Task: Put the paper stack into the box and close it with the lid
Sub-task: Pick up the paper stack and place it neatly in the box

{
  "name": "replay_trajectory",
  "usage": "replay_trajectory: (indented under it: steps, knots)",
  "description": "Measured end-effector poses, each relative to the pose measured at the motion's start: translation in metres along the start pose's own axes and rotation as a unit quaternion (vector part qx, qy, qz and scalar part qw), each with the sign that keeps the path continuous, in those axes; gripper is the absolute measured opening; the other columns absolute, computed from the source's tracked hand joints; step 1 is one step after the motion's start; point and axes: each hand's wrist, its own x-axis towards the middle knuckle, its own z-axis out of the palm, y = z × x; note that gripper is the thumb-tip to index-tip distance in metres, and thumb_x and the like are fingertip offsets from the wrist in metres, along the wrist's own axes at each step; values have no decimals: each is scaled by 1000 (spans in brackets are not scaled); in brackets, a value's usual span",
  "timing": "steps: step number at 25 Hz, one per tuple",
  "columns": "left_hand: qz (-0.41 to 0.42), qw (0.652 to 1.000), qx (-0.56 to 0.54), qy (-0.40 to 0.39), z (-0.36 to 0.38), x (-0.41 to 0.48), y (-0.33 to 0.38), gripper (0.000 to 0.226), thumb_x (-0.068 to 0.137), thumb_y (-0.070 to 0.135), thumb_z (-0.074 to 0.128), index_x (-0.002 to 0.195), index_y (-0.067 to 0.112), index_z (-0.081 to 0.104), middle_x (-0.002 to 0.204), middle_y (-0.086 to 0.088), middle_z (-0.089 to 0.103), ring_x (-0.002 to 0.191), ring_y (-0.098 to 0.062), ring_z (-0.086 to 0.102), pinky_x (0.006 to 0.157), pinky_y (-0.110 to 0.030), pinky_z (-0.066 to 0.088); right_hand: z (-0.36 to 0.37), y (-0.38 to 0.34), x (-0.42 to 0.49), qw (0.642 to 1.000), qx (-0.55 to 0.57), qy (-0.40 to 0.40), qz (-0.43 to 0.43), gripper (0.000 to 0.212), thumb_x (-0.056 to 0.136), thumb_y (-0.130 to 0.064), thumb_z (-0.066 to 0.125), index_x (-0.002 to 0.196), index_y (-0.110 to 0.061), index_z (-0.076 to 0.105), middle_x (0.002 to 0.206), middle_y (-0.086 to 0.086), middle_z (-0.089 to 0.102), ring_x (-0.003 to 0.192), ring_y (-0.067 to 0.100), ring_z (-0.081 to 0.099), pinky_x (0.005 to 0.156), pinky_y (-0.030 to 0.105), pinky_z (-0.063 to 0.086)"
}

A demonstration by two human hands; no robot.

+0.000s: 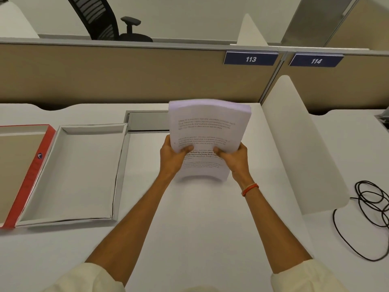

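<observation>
A thick stack of printed white paper [207, 125] is held up above the desk, tilted and slightly bowed. My left hand [172, 158] grips its left lower side and my right hand [233, 160] grips its right lower side, thumbs on the top sheet. To the left lies the open white box [121, 171], empty inside. Beside it at the far left lies the lid [33, 171], upside down, with a red rim and brown inside; it is partly cut off by the frame edge.
The white desk [200, 228] ends at a beige partition with signs 113 and 114. A white divider panel [301, 144] stands to the right, with a coiled black cable [370, 194] beyond it. A grey cable-tray cover [147, 121] lies behind the box.
</observation>
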Motion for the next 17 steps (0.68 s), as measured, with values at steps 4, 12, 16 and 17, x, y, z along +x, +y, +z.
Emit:
replay_trajectory:
  steps: [4,12,16,17]
  knots:
    - [-21,997,75,-5,-6,13,19,63,77,32,80,127,18,44,111,9,58,79,-3,62,58,-11,52,4,-21,10,998,-56,-1,18,67,68,-24,87,123,-13,51,118,2,64,99,21,66,82,38,60]
    - [-81,985,145,-47,-17,9,18,65,80,31,79,132,9,46,134,-11,62,112,-30,66,83,-33,54,5,-25,9,983,-159,-53,71,57,77,-22,81,120,-3,50,125,13,63,108,29,65,79,32,54]
    - [-80,984,159,-30,-25,0,18,67,81,30,78,134,8,45,135,-13,60,115,-32,64,93,-42,55,14,-21,1,983,-161,-62,58,58,77,-22,80,119,-4,45,126,13,60,110,29,63,80,32,53]
    - [-78,984,161,-24,-29,-2,19,66,81,29,78,134,8,45,136,-13,60,116,-32,64,93,-42,55,18,-20,-1,983,-160,-64,56,58,77,-21,80,119,-4,45,126,13,60,110,29,63,80,32,53]
